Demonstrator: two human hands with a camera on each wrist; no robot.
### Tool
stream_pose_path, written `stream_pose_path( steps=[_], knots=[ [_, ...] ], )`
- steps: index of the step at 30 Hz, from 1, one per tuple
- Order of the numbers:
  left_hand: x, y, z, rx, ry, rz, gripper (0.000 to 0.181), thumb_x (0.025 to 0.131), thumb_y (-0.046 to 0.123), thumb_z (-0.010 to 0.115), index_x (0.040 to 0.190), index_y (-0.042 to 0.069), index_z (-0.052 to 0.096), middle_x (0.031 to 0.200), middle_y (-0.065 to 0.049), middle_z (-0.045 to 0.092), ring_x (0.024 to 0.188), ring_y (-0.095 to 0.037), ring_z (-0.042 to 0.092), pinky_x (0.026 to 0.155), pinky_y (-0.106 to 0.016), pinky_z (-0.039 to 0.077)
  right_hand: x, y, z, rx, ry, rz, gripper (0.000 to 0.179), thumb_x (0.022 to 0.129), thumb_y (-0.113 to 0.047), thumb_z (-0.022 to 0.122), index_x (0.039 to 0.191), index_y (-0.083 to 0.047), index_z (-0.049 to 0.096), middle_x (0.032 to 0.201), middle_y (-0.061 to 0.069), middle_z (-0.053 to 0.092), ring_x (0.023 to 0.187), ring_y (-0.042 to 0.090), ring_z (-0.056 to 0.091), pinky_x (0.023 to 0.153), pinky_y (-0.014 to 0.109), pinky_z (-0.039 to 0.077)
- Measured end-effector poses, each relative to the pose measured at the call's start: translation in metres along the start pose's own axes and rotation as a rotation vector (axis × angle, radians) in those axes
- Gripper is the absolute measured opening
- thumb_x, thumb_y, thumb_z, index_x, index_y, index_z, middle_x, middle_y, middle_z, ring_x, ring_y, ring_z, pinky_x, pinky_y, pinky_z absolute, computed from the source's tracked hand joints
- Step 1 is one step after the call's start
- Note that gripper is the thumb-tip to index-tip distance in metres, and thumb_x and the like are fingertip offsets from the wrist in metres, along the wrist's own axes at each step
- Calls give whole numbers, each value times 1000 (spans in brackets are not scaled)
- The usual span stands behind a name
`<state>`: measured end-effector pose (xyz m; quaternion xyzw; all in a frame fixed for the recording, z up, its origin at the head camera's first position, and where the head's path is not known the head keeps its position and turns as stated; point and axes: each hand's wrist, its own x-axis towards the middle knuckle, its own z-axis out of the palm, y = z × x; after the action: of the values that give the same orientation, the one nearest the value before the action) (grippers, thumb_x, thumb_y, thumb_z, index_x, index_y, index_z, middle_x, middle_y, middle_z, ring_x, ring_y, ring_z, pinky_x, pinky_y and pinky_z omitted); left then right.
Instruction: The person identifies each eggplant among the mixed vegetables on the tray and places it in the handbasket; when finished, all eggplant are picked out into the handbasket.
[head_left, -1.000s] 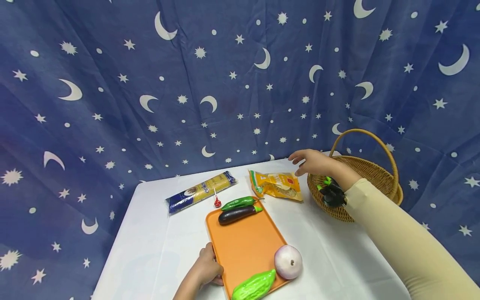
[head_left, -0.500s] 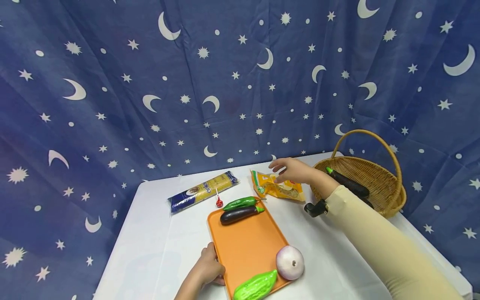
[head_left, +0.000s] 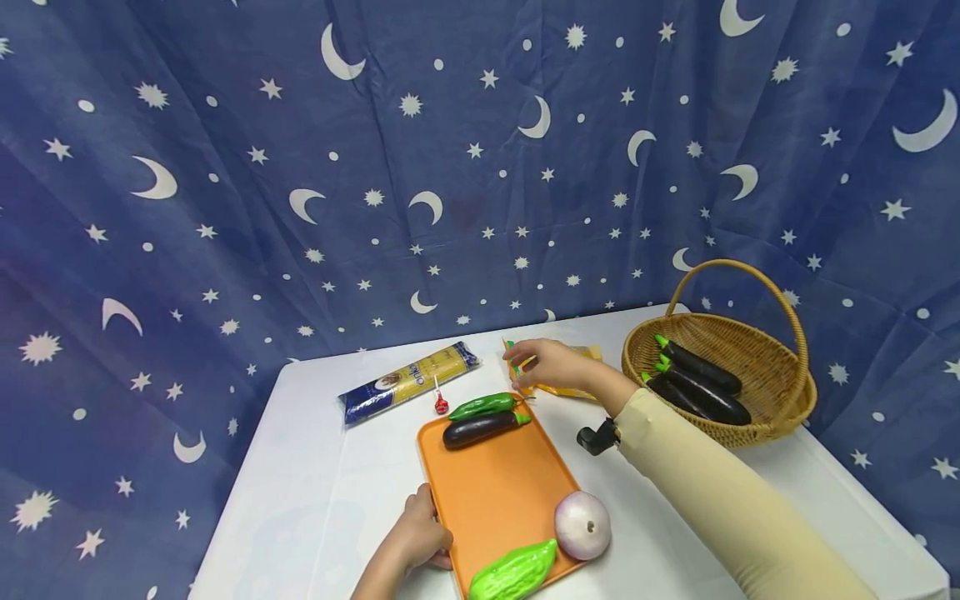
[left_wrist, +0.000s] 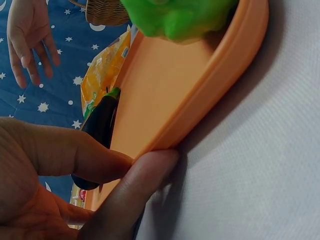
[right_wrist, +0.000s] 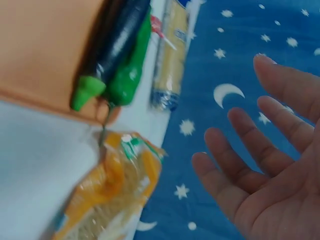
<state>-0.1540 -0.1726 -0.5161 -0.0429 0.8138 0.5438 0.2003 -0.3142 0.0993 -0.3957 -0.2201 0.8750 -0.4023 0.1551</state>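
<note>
My left hand (head_left: 420, 533) pinches the left rim of an orange tray (head_left: 495, 492) between thumb and finger, as the left wrist view shows. At the tray's far end lie an eggplant (head_left: 480, 430) and a green chili pepper (head_left: 483, 406). A bitter melon (head_left: 513, 573) and a purple-white onion (head_left: 582, 525) are at the near end. With nothing in its fingers, my right hand (head_left: 558, 367) hovers above a yellow snack-like bag (head_left: 573, 392), partly hiding it. Its fingers are spread and relaxed in the right wrist view.
A wicker basket (head_left: 787, 417) holding eggplants (head_left: 705, 392) stands at the right. Behind the tray lie a blue-and-yellow pasta packet (head_left: 408, 383) and a red lollipop (head_left: 441, 405). A blue star-patterned curtain (head_left: 450, 167) hangs along the back of the white table (head_left: 300, 467).
My right hand has moved left from beside the basket, across the yellow bag toward the chili pepper. The basket's eggplants have come into fuller view. My left hand keeps its hold on the tray.
</note>
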Motion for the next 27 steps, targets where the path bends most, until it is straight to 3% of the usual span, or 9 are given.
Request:
stream_pose_path(
  steps=[5, 12, 27],
  knots=[
    [-1, 0, 0, 5, 8, -2, 93, 60, -17, 57, 146, -17, 20, 118, -32, 34, 60, -29, 62, 47, -37, 64, 8, 1, 21, -17, -31, -24, 49, 85, -11, 77, 132, -9, 62, 126, 11, 64, 123, 37, 56, 99, 41, 58],
    [-2, -1, -1, -3, 12, 21, 92, 60, -18, 57, 145, -16, 22, 121, -35, 32, 58, -28, 61, 46, -38, 64, 21, 3, 48, -51, -76, 4, 50, 84, -13, 79, 131, -12, 64, 129, 14, 64, 127, 37, 54, 103, 46, 55],
    [-5, -1, -3, 3, 27, 36, 93, 58, -17, 58, 145, -16, 24, 118, -33, 35, 55, -30, 61, 45, -38, 63, 38, 2, 88, -199, -150, -88, 49, 81, -13, 82, 127, -9, 66, 121, 14, 67, 118, 33, 60, 104, 49, 50]
  ],
)
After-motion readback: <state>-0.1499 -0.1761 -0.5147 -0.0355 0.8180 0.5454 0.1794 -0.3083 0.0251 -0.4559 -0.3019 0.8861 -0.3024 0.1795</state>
